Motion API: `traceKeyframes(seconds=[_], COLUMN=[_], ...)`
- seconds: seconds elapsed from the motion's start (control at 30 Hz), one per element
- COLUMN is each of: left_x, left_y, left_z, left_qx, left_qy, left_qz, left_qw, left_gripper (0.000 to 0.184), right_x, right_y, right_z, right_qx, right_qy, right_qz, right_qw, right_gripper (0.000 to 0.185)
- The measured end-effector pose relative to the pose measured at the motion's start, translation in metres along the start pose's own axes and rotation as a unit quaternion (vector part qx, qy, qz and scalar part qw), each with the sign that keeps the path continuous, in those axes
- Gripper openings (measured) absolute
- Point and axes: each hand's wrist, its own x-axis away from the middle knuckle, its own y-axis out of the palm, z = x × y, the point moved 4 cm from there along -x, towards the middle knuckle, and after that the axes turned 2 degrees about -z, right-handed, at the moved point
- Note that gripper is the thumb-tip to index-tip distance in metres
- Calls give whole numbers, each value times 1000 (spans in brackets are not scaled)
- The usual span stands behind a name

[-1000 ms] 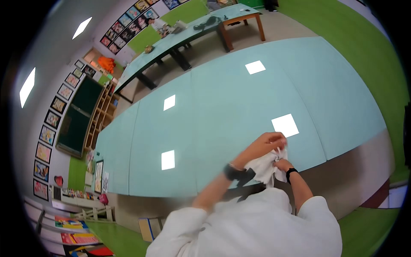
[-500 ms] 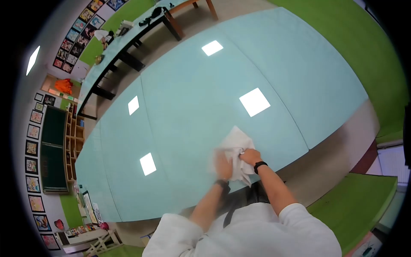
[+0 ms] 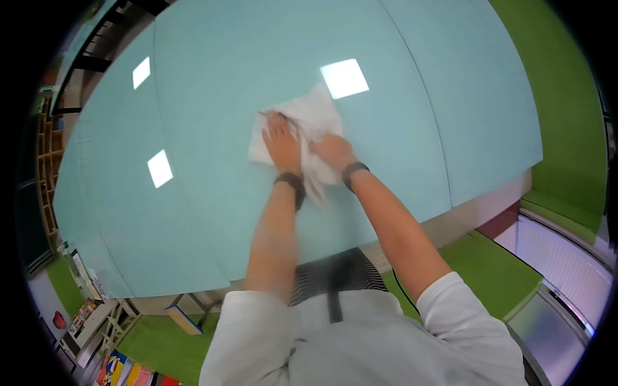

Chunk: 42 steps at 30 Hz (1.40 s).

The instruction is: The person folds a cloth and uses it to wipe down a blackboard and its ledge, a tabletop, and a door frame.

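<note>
A crumpled white cloth [image 3: 315, 110] is partly spread on the large pale blue-green tabletop [image 3: 212, 96], its loose folds trailing toward my body. My left hand [image 3: 282, 145] lies flat on the cloth's left part with the fingers stretched out, pressing from above. On the right side, my right hand [image 3: 333, 152] is slightly smeared by motion, its fingers curled into the bunched cloth. Dark bands circle both my wrists.
Seams cross the tabletop, and ceiling lights reflect in it. To the right is a green bench [image 3: 476, 264]. A small blue-edged panel [image 3: 185, 320] stands below the table's near edge. Wooden shelves [image 3: 48, 148] are at the far left.
Both hands and the cloth have moved forward, farther onto the tabletop. My left hand now lies flat and clearer than before. The view has tilted downward, so the far wall is mostly out of sight.
</note>
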Motion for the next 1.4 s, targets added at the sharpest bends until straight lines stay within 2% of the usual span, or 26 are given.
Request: traceKeyframes(seconds=[0.07, 0.17, 0.47, 0.67, 0.87, 0.97, 1.03, 1.17, 1.27, 1.33, 1.4], left_x=[-18, -33, -41, -40, -31, -25, -25, 26, 108, 157, 207], left_y=[6, 10, 5, 2, 7, 11, 12, 13, -34, -58, -73], left_z=[-7, -14, -29, -30, -27, -24, -20, -8, 22, 43, 65], left_qx=[-4, 8, 61, 50, 46, 46, 21, -30, -54, -7, 9], left_qy=[-20, -40, -57, -58, -53, -47, -38, -21, -19, -23, -1], left_qz=[9, 6, -25, -26, 3, 17, 32, 15, -23, -85, -119], left_qw=[1000, 999, 996, 997, 998, 998, 999, 999, 998, 996, 993], left_gripper=[65, 66, 65, 65, 62, 61, 61, 63, 67, 68, 69], right_x=[-19, -45, -52, -52, -36, -38, -31, 5, 57, 111, 161], right_y=[-13, -2, -1, 4, -7, 1, -4, -12, -17, -42, -61], right_z=[-22, -24, -38, -36, -48, -34, -32, -10, 42, 66, 99], right_qx=[-10, 5, 33, 28, 16, 14, 16, 34, 43, 115, 156], right_qy=[19, 53, 121, 80, 108, 71, 44, -42, -95, -61, -94], right_qz=[-20, 15, -19, 8, -4, 44, 38, -1, 8, -19, -4], right_qw=[1000, 998, 992, 996, 994, 996, 998, 999, 995, 991, 983], right_gripper=[49, 47, 53, 52, 50, 49, 49, 52, 55, 55, 54])
